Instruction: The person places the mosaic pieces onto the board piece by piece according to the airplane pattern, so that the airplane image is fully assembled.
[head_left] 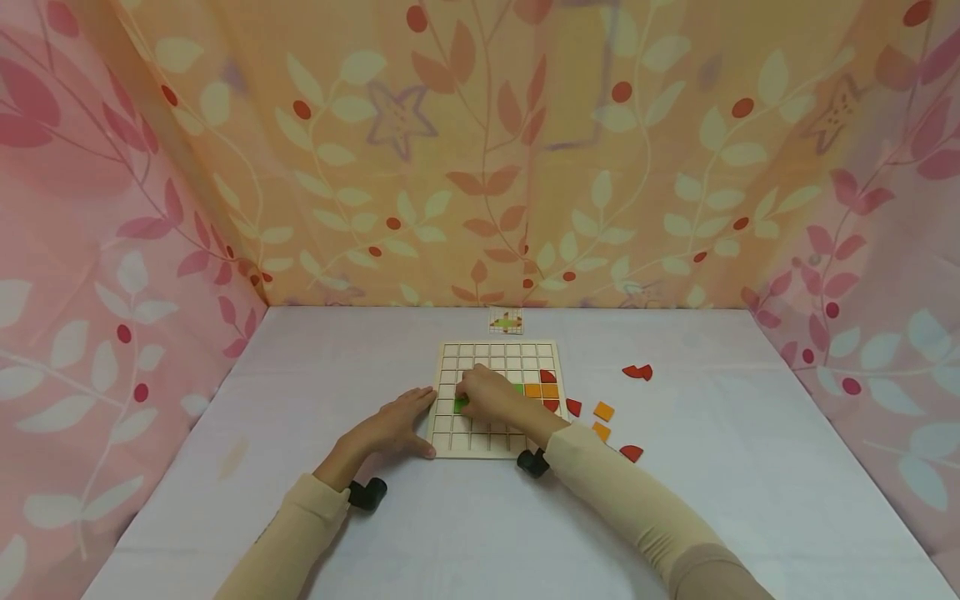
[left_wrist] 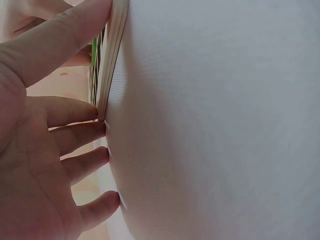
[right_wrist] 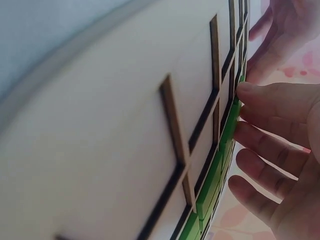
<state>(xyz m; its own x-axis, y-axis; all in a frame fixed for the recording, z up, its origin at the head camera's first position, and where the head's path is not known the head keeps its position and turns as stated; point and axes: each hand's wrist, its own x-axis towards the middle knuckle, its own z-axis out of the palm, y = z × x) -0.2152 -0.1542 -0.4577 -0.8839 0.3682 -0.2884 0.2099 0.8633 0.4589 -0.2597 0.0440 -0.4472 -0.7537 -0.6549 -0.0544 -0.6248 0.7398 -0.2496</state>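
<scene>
A pale wooden grid board [head_left: 480, 446] lies on the table, with green, orange and red pieces in its squares. My right hand [head_left: 491, 396] reaches over the board and covers part of its middle rows. Its thumb and forefinger pinch a green tile [head_left: 461, 406] on the board's left side; in the right wrist view more green tiles [right_wrist: 207, 192] lie in a row beside the fingers. My left hand [head_left: 393, 425] rests at the board's left edge. Its fingers [left_wrist: 75, 137] are spread and fairly straight, and its thumb touches the near corner.
Right of the board lie loose orange squares [head_left: 603, 411] and red quarter-round pieces [head_left: 632, 453], with two more red pieces [head_left: 637, 372] farther back. A small pattern card [head_left: 506, 321] sits behind the board. Printed curtains [head_left: 480, 167] enclose the white table [head_left: 262, 417].
</scene>
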